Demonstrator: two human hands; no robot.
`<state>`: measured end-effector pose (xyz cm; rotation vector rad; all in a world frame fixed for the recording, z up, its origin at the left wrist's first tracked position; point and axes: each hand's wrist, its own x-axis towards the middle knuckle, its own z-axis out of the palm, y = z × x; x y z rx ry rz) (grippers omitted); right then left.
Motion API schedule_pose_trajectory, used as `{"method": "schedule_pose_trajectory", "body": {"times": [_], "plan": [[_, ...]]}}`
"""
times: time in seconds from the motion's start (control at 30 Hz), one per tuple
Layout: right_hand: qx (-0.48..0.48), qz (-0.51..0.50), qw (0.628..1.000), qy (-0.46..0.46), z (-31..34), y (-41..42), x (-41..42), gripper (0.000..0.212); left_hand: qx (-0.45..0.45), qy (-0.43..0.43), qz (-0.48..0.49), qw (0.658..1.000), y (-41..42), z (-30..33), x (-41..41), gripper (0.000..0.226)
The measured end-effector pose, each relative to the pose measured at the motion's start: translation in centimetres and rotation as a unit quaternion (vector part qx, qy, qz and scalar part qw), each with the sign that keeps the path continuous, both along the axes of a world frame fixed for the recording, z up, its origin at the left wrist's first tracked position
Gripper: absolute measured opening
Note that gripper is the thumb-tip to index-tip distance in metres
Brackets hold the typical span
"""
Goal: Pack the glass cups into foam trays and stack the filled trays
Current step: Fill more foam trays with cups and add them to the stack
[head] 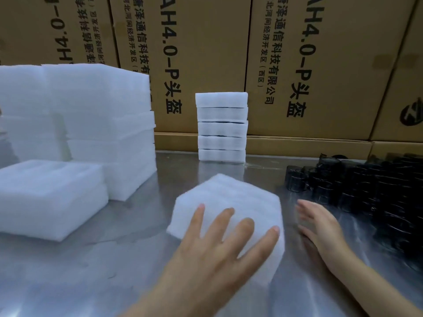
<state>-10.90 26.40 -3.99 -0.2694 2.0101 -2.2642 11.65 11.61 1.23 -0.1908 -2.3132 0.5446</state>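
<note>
Cardboard cartons (206,53) behind the foam tray (231,202) are showing "AH4.0-P" beside Chinese print, the far-left box's lettering cut off. I am resting my left hand (219,245) flat on that tray, fingers spread wide. My right hand (320,225) is hovering just right of it, fingers extended, blurred. Farther right, dark glass cups (366,193) are running off frame. Beyond the tray, five filled trays (221,126) are standing stacked, contents hidden.
</note>
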Motion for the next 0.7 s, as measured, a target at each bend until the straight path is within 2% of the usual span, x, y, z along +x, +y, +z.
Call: {"method": "schedule_pose_trajectory", "body": {"times": [0.1, 0.13, 0.2, 0.27, 0.33, 0.4, 0.47, 0.5, 0.53, 0.6, 0.7], "plan": [[-0.095, -0.056, 0.99, -0.089, 0.6, 2.9, -1.9, 0.029, -0.015, -0.01, -0.082, 0.996, -2.0, -2.1, -1.6, 0.043], [-0.112, -0.053, 0.986, -0.109, 0.6, 3.6, -2.3, 0.033, 0.006, -0.015, -0.104, 0.994, -3.1, -2.7, -2.3, 0.044], [-0.091, -0.034, 0.989, -0.114, 0.4, 4.4, -2.6, 0.035, 0.123, -0.052, -0.14, 0.981, -4.7, -4.0, -3.2, 0.063], [-0.049, -0.01, 0.994, -0.095, 0.1, 4.6, -2.6, 0.034, 0.205, -0.077, -0.169, 0.961, -5.4, -4.9, -3.6, 0.071], [-0.025, 0.002, 0.996, -0.088, 0.1, 4.3, -2.3, 0.03, 0.229, -0.092, -0.192, 0.95, -5.6, -5.5, -3.9, 0.067], [-0.024, 0.005, 0.995, -0.092, 0.5, 4.0, -2.1, 0.025, 0.215, -0.107, -0.225, 0.944, -5.3, -5.9, -4.2, 0.054], [-0.028, -0.006, 0.996, -0.087, 0.6, 4.0, -1.8, 0.02, 0.235, -0.119, -0.242, 0.934, -5.2, -6.1, -4.5, 0.062], [-0.032, -0.019, 0.996, -0.081, 0.6, 4.0, -1.7, 0.017, 0.283, -0.122, -0.238, 0.921, -5.2, -6.1, -4.7, 0.071], [-0.039, -0.031, 0.996, -0.074, 0.5, 4.1, -1.5, 0.015, 0.354, -0.117, -0.228, 0.9, -5.1, -6.0, -5.0, 0.077], [-0.059, -0.045, 0.995, -0.065, 0.3, 4.3, -1.4, 0.013, 0.512, -0.076, -0.205, 0.83, -4.9, -5.4, -5.6, 0.07], [-0.066, -0.048, 0.995, -0.063, 0.3, 4.3, -1.4, 0.016, 0.713, -0.028, -0.152, 0.684, -5.2, -4.3, -6.7, 0.044]]}}
